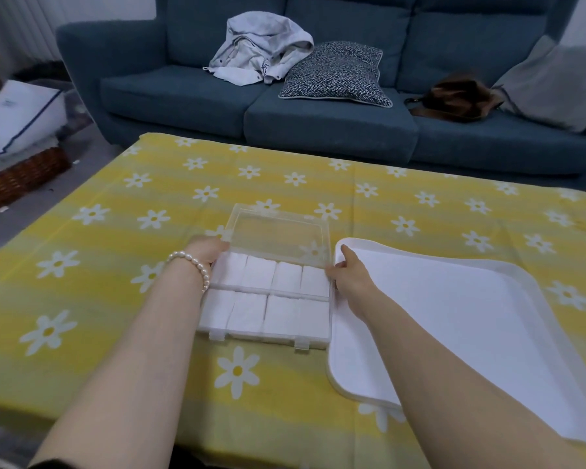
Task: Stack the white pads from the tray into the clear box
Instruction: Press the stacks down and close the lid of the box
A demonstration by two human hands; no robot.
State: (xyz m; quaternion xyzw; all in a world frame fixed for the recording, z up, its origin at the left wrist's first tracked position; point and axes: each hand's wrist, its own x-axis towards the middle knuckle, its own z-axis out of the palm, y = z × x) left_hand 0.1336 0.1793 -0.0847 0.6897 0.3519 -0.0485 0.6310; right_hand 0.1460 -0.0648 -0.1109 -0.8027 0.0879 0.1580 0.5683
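Near the middle of the table (115, 299), which is covered by a yellow cloth printed with white daisies, sits the clear box (264, 296), its hinged lid (278, 231) raised and tilted back toward the far edge. Two rows of white pads (268, 292) fill it, four compartments in the far row and four in the near row, split by a clear divider running left to right. Two small latches hang at the box's near edge. The left hand (207, 253), a pearl bracelet (192, 265) on its wrist, grips the left side of the box at the lid's hinge corner, with its fingers curled round the edge. The right hand (347, 275) pinches the right side of the box near the lid's lower corner, thumb raised over the rim of the tray. The white tray (471, 316) lies just beside the box on its right, touching or nearly touching it, and reaches toward the table's near right corner; the right forearm crosses over it. Beyond the far edge stands a blue sofa (318, 96) bearing a crumpled grey garment (261, 45), a patterned cushion (339, 74) and a brown bag (454, 98).
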